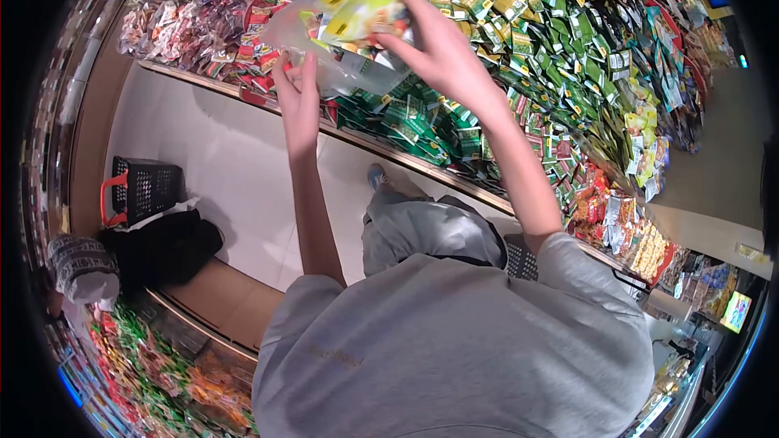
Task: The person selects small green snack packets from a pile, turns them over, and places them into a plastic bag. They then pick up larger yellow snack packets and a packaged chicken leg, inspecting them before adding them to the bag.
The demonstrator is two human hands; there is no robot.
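A clear plastic bag [341, 49] of yellow-green packets is gripped by the left hand [299, 97] and right hand [438, 49]; its print is unreadable.

A clear bag [341, 40] hangs above the near edge of the packet display [519, 49], which fills the far and right side. Left of it on the floor [211, 154] stands a basket [144, 188], a dark bundle [166, 247] just near it.
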